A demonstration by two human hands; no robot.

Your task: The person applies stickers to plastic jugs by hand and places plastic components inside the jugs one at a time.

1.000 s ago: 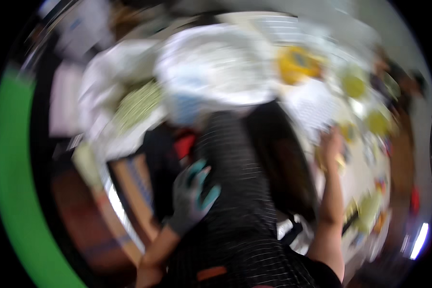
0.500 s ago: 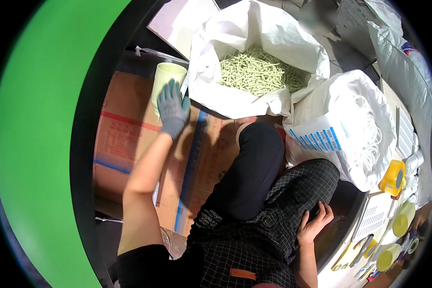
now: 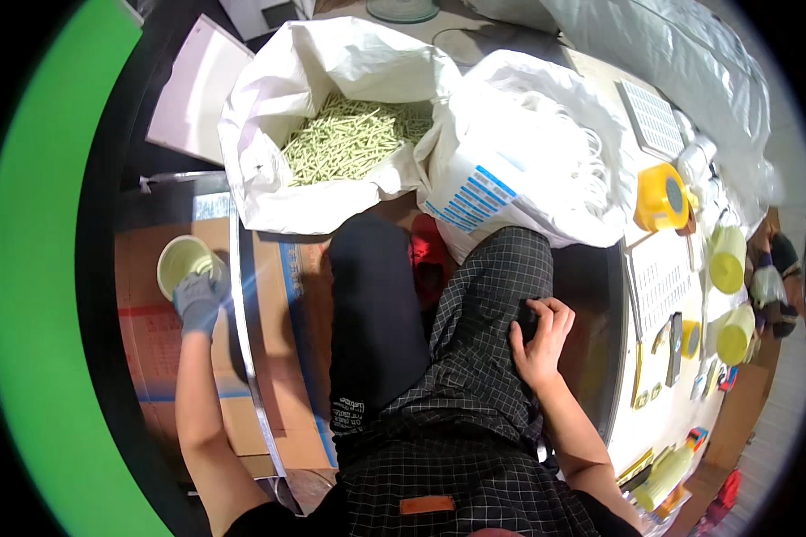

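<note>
My left hand (image 3: 199,297), in a grey glove, is at the near rim of a pale green cup (image 3: 169,265) on my left. Its fingers reach over the rim into the cup and grip it; the thumb is not clear. The cup is above brown cardboard (image 3: 152,353), left of a thin metal edge (image 3: 244,358). My bare right hand (image 3: 541,345) lies on my right thigh with its fingers apart and nothing in it. A large white sack (image 3: 282,208) ahead holds many short, pale green stick-like pieces (image 3: 349,139).
Beside the first sack stands another white sack (image 3: 484,134) with white rings. On the right, a worktop (image 3: 703,336) carries a yellow tape dispenser (image 3: 663,199), a printed sheet (image 3: 658,282) and pale green cups (image 3: 727,259). A curved green panel (image 3: 36,295) borders the far left.
The cup has moved away from the sack of green pieces with my left hand, leftward and nearer to me. My view has shifted to the right; my right hand stays on my thigh.
</note>
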